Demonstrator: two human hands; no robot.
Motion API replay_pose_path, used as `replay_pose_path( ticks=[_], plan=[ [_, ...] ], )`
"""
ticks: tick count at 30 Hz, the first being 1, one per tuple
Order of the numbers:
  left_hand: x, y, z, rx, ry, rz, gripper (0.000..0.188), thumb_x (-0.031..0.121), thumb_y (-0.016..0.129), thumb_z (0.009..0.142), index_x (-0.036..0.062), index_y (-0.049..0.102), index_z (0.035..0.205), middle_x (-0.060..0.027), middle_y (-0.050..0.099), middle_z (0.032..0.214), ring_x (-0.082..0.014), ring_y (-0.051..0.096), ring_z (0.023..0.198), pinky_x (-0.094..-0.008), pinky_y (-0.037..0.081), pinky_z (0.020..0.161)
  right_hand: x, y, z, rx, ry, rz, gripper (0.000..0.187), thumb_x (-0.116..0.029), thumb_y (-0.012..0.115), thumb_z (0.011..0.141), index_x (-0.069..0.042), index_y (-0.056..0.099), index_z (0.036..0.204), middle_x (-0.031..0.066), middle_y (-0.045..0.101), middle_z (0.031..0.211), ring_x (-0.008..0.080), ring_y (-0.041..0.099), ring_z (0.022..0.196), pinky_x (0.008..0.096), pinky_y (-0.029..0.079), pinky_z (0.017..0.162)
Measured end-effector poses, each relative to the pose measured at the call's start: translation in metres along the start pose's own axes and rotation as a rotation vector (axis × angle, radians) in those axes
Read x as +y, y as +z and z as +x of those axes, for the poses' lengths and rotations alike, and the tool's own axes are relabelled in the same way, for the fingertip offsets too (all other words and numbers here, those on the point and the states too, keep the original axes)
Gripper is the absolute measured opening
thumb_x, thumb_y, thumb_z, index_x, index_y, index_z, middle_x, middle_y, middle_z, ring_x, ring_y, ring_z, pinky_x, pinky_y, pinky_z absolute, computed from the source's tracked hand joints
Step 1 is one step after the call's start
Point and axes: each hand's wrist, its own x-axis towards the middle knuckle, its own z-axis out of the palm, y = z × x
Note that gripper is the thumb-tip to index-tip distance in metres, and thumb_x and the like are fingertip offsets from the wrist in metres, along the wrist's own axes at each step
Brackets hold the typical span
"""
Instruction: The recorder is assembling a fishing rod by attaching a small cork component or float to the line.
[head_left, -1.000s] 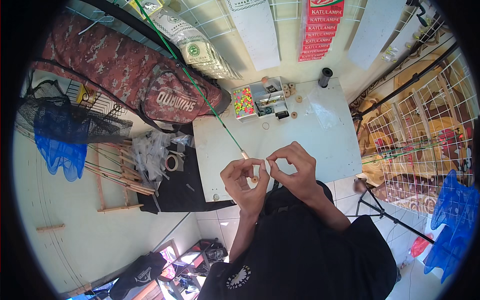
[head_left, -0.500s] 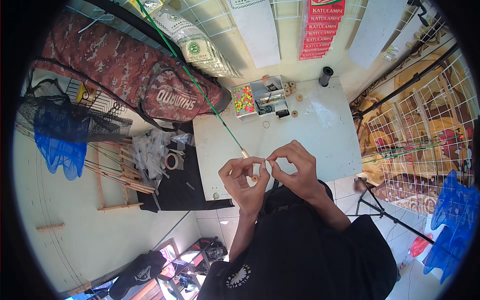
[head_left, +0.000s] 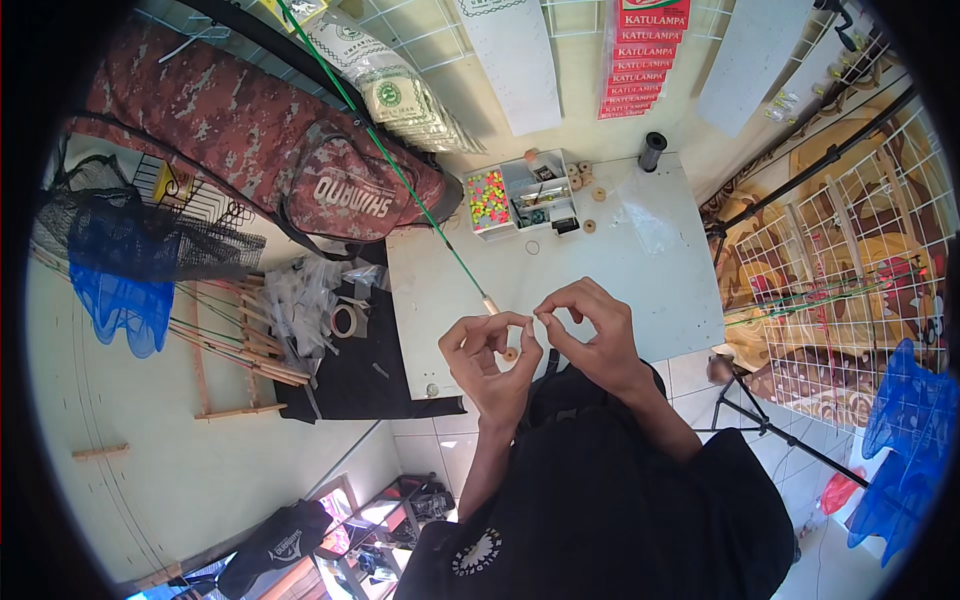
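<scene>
Head view: left hand [head_left: 493, 385] and right hand [head_left: 600, 342] stand just beside each other, thumb and index tips of each drawn close together in a pinch. Anything between the tips is too small to tell. The handle [head_left: 489, 304] of the rod [head_left: 400, 173] runs behind the left index finger; a round tan end [head_left: 510, 354] shows within the left finger loop. Whether the other left fingers clasp it cannot be told. The green rod extends up-left, across the table [head_left: 640, 310], passing left of the box [head_left: 496, 233].
</scene>
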Motion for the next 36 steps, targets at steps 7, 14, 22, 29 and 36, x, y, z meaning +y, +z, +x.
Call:
replay_pose_path(
  ticks=[7, 14, 22, 29, 36],
  plan=[
    [0.005, 0.001, 0.001, -0.011, -0.038, -0.011, 0.055, -0.011, 0.069, 0.077, 0.0068, 0.034, 0.116, -0.0118, 0.066, 0.086, -0.0080, 0.043, 0.069, -0.0232, 0.036, 0.066, -0.002, -0.002, 0.000, -0.038, 0.004, 0.009, 0.012, 0.001, 0.066, 0.079, -0.003, 0.066, 0.091, 0.0048, 0.066, 0.086, 0.0133, 0.050, 0.067, 0.0267, 0.041, 0.058],
    [0.000, 0.001, 0.001, -0.015, 0.010, -0.009, 0.054, -0.011, 0.070, 0.076, 0.0055, 0.036, 0.115, -0.0102, 0.065, 0.089, -0.0065, 0.038, 0.063, -0.0208, 0.035, 0.058, 0.000, -0.005, 0.000, -0.060, -0.035, -0.015, 0.012, 0.002, 0.065, 0.082, -0.002, 0.065, 0.093, 0.0065, 0.066, 0.090, 0.0154, 0.054, 0.070, 0.0281, 0.042, 0.059],
    [-0.002, 0.002, 0.000, -0.027, 0.036, 0.009, 0.054, -0.011, 0.069, 0.076, 0.0052, 0.036, 0.115, -0.0098, 0.066, 0.089, -0.0064, 0.038, 0.062, -0.0203, 0.035, 0.057, 0.004, -0.004, -0.002, -0.083, -0.067, -0.067, 0.013, 0.008, 0.061, 0.084, 0.002, 0.063, 0.095, 0.0103, 0.063, 0.095, 0.0197, 0.062, 0.081, 0.0284, 0.051, 0.062],
    [-0.002, 0.003, 0.001, -0.017, 0.027, 0.020, 0.052, -0.011, 0.070, 0.075, 0.0037, 0.038, 0.114, -0.0091, 0.066, 0.088, -0.0064, 0.038, 0.062, -0.0201, 0.035, 0.056, 0.003, -0.005, 0.000, -0.094, -0.084, -0.073, 0.015, 0.010, 0.059, 0.084, 0.003, 0.064, 0.096, 0.0113, 0.062, 0.095, 0.0202, 0.063, 0.081, 0.0286, 0.053, 0.063],
    [-0.007, 0.000, 0.002, 0.041, 0.020, 0.046, 0.052, -0.010, 0.070, 0.074, 0.0040, 0.039, 0.113, -0.0081, 0.066, 0.086, -0.0069, 0.039, 0.064, -0.0214, 0.036, 0.059, 0.002, -0.002, 0.001, -0.079, -0.080, -0.051, 0.015, 0.008, 0.061, 0.084, 0.001, 0.064, 0.096, 0.0108, 0.062, 0.093, 0.0204, 0.062, 0.079, 0.0286, 0.051, 0.063]
  ],
)
